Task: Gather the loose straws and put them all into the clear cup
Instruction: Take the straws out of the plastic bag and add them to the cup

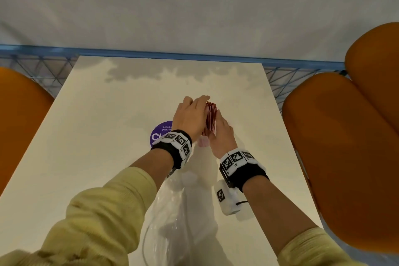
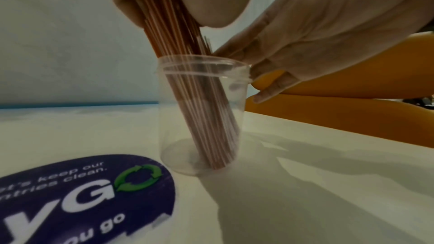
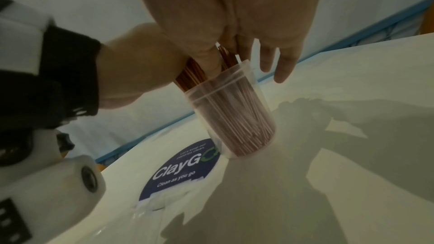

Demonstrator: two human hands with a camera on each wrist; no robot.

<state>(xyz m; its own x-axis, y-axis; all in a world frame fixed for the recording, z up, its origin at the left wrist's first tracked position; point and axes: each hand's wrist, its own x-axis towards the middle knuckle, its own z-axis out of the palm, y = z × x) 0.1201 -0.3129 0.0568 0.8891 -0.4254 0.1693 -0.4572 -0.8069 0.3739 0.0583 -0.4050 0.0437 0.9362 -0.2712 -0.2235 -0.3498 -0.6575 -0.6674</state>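
Counter (image 1: 97, 136): pale, glossy top.
Sticker (image 2: 89, 192): round and purple, flat on the counter just beside the clear cup.
Clear cup (image 2: 202, 118): stands upright on the counter.
Plastic bag (image 1: 170, 222): clear and crumpled, at the near edge.

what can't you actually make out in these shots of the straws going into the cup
- Clear cup: in the head view, almost wholly hidden behind the left hand and right hand.
- Straws: count unreadable; motion blur in the left wrist view, too fine in the right wrist view.
- Straw tops: covered by the left hand's palm in both wrist views.
- Purple sticker: text cut off by the frame edge in the left wrist view.
- Plastic bag: contents unclear, glare.
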